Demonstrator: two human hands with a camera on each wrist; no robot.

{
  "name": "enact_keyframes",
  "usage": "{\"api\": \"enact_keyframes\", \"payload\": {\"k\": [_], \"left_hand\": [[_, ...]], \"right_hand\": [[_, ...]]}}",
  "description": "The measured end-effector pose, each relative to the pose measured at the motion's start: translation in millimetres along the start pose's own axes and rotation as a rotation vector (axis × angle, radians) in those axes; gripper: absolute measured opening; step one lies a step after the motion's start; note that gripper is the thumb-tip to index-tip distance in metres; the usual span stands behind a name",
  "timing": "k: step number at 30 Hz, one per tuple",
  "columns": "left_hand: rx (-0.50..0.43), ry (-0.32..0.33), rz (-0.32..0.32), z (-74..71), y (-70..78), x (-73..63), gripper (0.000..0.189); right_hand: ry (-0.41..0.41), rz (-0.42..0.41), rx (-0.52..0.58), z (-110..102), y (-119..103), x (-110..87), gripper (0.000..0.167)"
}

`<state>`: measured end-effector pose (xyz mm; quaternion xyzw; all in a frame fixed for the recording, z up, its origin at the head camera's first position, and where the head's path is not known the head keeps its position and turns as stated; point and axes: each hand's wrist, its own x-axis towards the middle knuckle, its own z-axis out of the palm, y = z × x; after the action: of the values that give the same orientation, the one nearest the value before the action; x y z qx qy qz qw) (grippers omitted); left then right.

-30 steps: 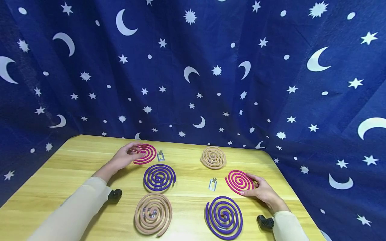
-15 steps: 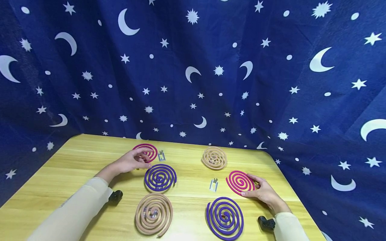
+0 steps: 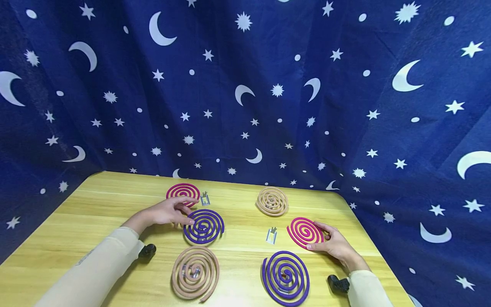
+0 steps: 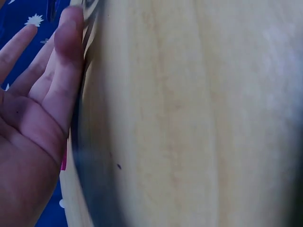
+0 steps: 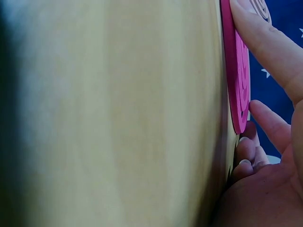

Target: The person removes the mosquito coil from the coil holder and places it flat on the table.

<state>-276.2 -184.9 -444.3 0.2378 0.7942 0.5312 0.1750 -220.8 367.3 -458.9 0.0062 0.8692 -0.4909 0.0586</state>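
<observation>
Far pink coil (image 3: 183,194) is released, seemingly done; left purple coil (image 3: 203,226) neared by loose left hand (image 3: 169,212), right pink coil (image 3: 305,233) pinched by right hand (image 3: 334,244).

Your worktop (image 3: 239,245) reads as smooth wood grain, slight sheen. Right pink coil (image 3: 305,231) and left purple coil (image 3: 203,227): smooth, matt. Small stand (image 3: 273,230): silvery metal. Your backdrop (image 3: 218,89): matt, creased cloth.
</observation>
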Motion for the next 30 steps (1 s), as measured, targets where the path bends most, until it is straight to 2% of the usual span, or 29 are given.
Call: {"api": "enact_keyframes", "payload": {"k": [6,11,16,19,25,30], "left_hand": [[-0.060,-0.031,-0.051,-0.1,1.0,-1.9,0.078],[-0.143,-0.078,-0.054,-0.6,-3.4,-2.8,0.083],[-0.188,-0.109,-0.051,-0.3,-5.1,-4.3,0.083],[-0.175,-0.113,-0.048,-0.1,-4.7,-4.9,0.082],[-0.088,-0.100,-0.034,-1.2,-5.1,-5.0,0.081],[-0.105,-0.094,-0.053,-1.2,-6.2,-5.5,0.080]], "right_hand": [[0.003,0.008,-0.006,-0.1,-0.6,-1.2,0.094],[0.006,0.024,-0.004,-0.5,-0.3,-2.0,0.094],[0.006,0.018,-0.026,-0.8,0.3,-2.1,0.095],[0.006,0.010,-0.034,-0.9,1.3,-1.5,0.095],[0.005,0.011,-0.032,-0.2,0.6,-1.8,0.095],[-0.002,0.014,-0.034,-0.6,0.0,-1.6,0.095]]}}
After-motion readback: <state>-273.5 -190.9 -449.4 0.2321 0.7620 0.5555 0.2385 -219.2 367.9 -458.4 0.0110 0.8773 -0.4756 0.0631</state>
